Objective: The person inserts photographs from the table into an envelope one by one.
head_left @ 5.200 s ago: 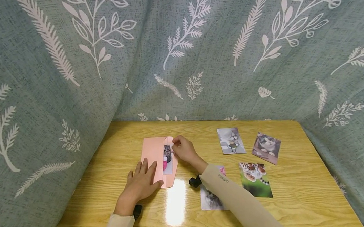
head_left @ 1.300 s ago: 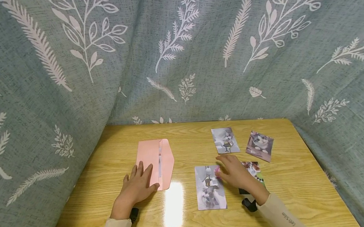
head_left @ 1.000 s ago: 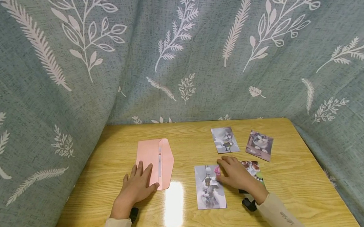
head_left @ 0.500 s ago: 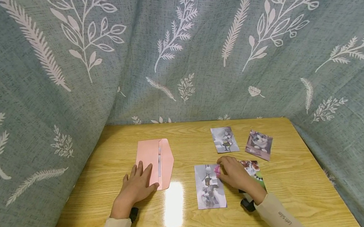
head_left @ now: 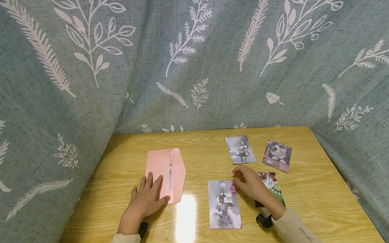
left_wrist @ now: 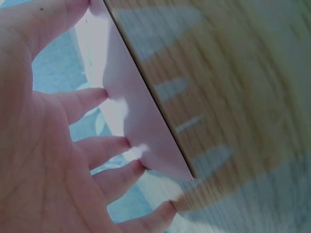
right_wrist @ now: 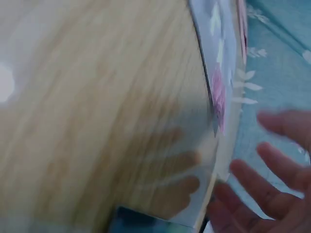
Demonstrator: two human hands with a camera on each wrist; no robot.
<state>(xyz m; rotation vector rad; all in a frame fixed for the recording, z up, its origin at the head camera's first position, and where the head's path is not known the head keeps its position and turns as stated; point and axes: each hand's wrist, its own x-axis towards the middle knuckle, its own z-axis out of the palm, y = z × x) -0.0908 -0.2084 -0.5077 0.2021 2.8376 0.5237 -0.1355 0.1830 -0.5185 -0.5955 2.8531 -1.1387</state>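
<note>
My left hand (head_left: 146, 201) lies on a pink envelope (head_left: 158, 161), fingers spread; in the left wrist view its fingertips touch the envelope (left_wrist: 129, 102). The envelope's flap points right, and a narrow strip of a photo (head_left: 171, 177) shows in its opening. By the upper right corner of a grey cat photo (head_left: 223, 209) with a pink flower is my right hand (head_left: 252, 186), fingers loosely bent. The right wrist view has these fingers (right_wrist: 260, 187) apart from the photo (right_wrist: 214, 53), holding nothing. My right hand and wrist partly hide a tiger photo (head_left: 273, 187).
Farther back on the wooden table (head_left: 199, 146) lie a grey-white photo (head_left: 240, 149) and a cat photo (head_left: 277, 156). A leaf-patterned cloth (head_left: 147, 83) hangs around the table. Glare (head_left: 185, 219) shines on the tabletop between the hands.
Since the oldest frame, my right hand has left the envelope for the grey cat photo, and the photo inside the envelope shows less. Lately the cat photo has slid slightly nearer; the left hand stays.
</note>
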